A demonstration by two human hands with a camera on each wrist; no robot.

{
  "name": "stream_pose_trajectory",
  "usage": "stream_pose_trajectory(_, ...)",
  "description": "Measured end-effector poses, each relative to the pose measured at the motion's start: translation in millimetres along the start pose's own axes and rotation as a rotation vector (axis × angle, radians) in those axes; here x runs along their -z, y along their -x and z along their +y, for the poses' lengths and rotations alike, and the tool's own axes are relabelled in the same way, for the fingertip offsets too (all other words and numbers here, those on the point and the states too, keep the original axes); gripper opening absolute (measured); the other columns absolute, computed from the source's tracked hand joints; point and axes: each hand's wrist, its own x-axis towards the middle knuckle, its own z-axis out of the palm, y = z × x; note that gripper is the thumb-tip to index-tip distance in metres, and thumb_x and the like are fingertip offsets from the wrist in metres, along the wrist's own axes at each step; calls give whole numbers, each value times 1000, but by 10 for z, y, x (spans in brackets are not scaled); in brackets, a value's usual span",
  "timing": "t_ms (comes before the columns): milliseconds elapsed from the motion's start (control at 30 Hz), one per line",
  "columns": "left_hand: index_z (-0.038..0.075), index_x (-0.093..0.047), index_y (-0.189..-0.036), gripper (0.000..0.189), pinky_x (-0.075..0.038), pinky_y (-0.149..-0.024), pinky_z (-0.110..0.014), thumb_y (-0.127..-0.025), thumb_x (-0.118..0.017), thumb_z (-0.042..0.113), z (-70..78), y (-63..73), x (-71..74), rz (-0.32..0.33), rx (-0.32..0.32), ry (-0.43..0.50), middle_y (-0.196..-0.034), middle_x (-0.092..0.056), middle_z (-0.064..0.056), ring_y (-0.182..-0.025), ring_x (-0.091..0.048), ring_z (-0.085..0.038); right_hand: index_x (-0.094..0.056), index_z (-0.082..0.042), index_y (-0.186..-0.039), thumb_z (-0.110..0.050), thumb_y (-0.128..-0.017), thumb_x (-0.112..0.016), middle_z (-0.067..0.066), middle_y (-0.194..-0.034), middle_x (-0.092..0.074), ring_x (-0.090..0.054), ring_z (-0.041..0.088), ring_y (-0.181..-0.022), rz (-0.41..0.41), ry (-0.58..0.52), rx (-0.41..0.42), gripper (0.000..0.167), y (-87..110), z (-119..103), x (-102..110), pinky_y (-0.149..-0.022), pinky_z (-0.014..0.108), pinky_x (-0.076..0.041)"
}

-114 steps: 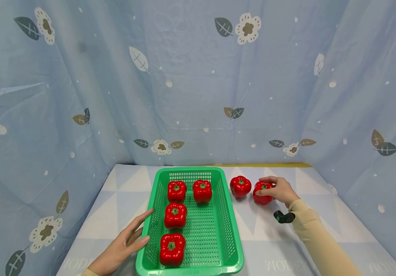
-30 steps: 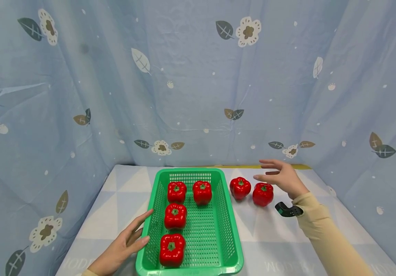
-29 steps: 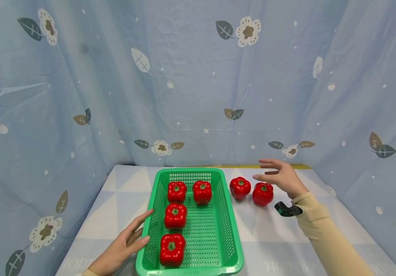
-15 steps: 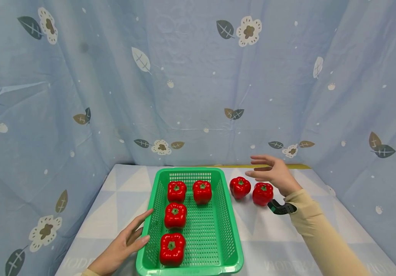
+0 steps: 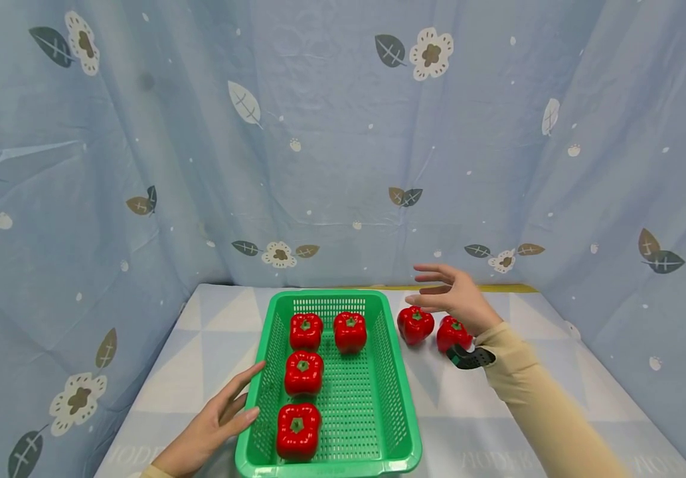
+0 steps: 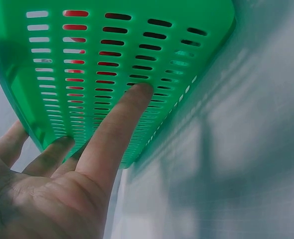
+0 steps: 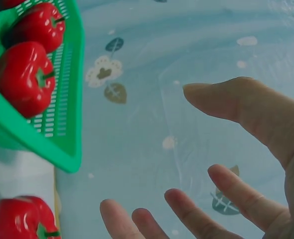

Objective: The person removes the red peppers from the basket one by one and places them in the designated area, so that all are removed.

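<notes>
A green plastic basket point(image 5: 402, 398) with slotted walls holds several red bell peppers point(image 5: 303, 373). Against its left side rests my left hand point(image 5: 214, 421), fingers extended; in the left wrist view a finger point(image 6: 114, 132) touches the slotted wall. My right hand point(image 5: 459, 299) hovers just above and behind two more peppers on the table, its fingers spread and holding nothing. The left one of these, a red bell pepper point(image 5: 416, 326), sits beside the basket's right rim. The other bell pepper point(image 5: 453, 334) is partly covered by my wrist and its black strap.
A pale patterned cloth point(image 5: 456, 411) covers the table. Behind and on both sides hangs a blue curtain point(image 5: 331, 133) with flower and leaf prints. A yellow strip point(image 5: 507, 288) runs along the table's back edge.
Earlier my right hand was on the rightmost pepper; it let go, rose, and has since moved left over the pepper nearer the basket. My left hand and the basket stay put.
</notes>
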Motion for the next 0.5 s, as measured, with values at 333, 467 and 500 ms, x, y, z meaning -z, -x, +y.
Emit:
stream_pose_trajectory(333, 31, -24, -176, 68, -30, -123, -75, -117, -57, 23, -26, -14, 6, 22, 8, 4, -182, -9, -12, -159, -14, -63, -58, -8, -158, -11, -96, -86, 22, -153, -58, -59, 45, -138, -25, -23, 37, 68, -159, -64, -202, -100, 52, -62)
stream_pose_trajectory(467, 29, -23, -176, 68, -35, -121, -74, -117, -56, 22, -25, -17, 7, 10, 9, 12, -181, -8, -13, -158, -15, -63, -61, -12, -156, -13, -94, -88, 18, -152, -59, -60, 42, -138, -20, -33, 38, 67, -214, -88, -298, -99, 47, -63)
stream_pose_trajectory(500, 29, -23, -176, 68, -36, -120, -73, -117, -55, 22, -23, -17, 7, 6, 7, 14, -181, -8, -13, -158, -16, -63, -61, -12, -156, -12, -94, -89, 18, -152, -59, -60, 42, -138, -21, -42, 40, 68, -226, -94, -321, -99, 48, -63)
